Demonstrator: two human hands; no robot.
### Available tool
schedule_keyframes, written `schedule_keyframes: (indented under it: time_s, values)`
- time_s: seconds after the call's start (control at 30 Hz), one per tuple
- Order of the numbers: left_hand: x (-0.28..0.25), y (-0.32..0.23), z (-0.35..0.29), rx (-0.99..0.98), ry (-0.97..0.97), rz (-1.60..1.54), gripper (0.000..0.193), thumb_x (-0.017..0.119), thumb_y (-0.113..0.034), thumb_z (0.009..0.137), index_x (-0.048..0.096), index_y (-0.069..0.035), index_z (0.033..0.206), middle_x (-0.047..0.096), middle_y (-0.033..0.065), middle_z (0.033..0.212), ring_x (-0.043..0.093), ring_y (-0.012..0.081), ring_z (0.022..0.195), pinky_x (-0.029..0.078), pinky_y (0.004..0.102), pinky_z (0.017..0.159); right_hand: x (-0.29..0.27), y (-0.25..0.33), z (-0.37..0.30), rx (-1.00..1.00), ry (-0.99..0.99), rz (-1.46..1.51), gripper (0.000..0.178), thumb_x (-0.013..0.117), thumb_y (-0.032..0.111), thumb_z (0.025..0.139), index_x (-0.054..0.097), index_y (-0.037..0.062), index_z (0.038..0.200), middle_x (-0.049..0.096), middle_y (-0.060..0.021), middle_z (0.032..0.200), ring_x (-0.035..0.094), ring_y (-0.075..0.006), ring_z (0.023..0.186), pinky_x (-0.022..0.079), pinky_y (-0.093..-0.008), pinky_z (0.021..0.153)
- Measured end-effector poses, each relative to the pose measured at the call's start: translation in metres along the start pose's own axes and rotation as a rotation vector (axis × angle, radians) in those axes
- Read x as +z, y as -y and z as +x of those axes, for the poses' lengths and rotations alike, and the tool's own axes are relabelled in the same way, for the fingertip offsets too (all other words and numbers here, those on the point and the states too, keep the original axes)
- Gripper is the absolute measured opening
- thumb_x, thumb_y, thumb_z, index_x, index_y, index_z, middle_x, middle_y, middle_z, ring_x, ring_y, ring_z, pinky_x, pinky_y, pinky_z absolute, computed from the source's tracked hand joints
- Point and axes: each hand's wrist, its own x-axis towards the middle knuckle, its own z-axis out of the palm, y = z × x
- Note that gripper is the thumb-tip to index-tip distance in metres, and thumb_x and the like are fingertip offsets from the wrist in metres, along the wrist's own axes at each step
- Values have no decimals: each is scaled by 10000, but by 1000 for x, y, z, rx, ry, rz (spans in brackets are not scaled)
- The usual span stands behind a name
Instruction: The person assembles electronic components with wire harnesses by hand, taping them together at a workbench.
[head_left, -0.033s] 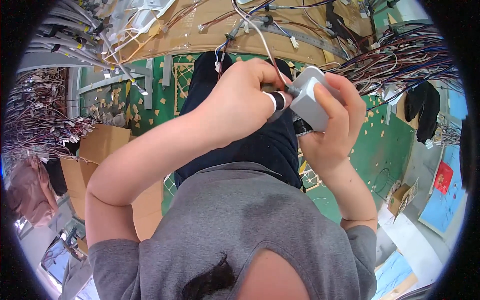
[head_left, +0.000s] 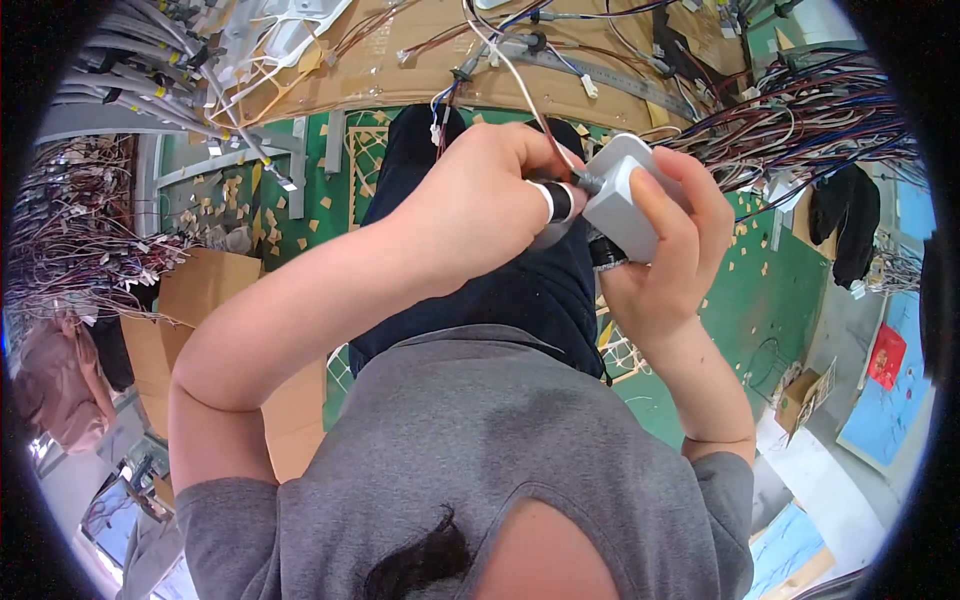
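Box (head_left: 624, 213), white, held above the lap (head_left: 490, 302): on its left, the left hand (head_left: 490, 205) curls its fingers at a cable (head_left: 526, 88), exact grip hidden; the right hand (head_left: 665, 265) grips the box; farther right, bundled wires (head_left: 805, 125).

One bare left hand (head_left: 485, 200) and one bare right hand (head_left: 668, 245) make two. One pale grey, blocky plastic piece (head_left: 622, 222). One long silver metal ruler (head_left: 625, 84). Thin coloured wires (head_left: 820, 112): too many to count.

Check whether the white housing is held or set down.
Held: the right hand's fingers wrap around the white housing, with no surface visible supporting it. Whether the cable is fully seated cannot be told.
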Motion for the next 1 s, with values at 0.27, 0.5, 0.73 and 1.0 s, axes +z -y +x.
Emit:
schedule_keyframes:
  time_s: [0.27, 0.5, 0.73, 1.0]
  values:
    - [-10, -2, -11, -197, 133, -493, 286, 517, -261, 842, 572, -52, 1029, 581, 42, 943, 551, 145, 862, 446, 313, 725, 3, -9, -1, -62, -22, -74, 510, 682, -20, 592, 511, 10, 1071, 486, -173, 1125, 490, -285, 991, 426, -351, 807]
    - [-20, -4, -21, -209, 289, -682, 374, 509, -244, 862, 499, 17, 1129, 559, 75, 884, 579, 213, 807, 472, 292, 681, 23, 13, -9, 556, 16, 476, 490, 730, 45, 639, 504, 1, 1072, 513, -126, 1085, 533, -189, 943, 443, -297, 773]
    - [-54, 13, -32, 121, 32, 241, 476, 586, -201, 824, 444, -4, 1234, 520, 33, 930, 503, 125, 808, 425, 256, 714, 9, 17, 3, 1248, 267, 1742, 464, 641, 272, 779, 495, -42, 1087, 592, -55, 881, 570, -107, 736, 466, -225, 638]
    - [-30, 27, 6, 789, 371, 101, 447, 650, -227, 764, 512, -86, 1166, 269, 179, 1370, 285, 288, 1261, 204, 398, 1025, -5, 17, 0, 1291, 514, 2155, 363, 599, 254, 806, 549, -50, 998, 553, -64, 739, 513, -105, 601, 357, -197, 480]
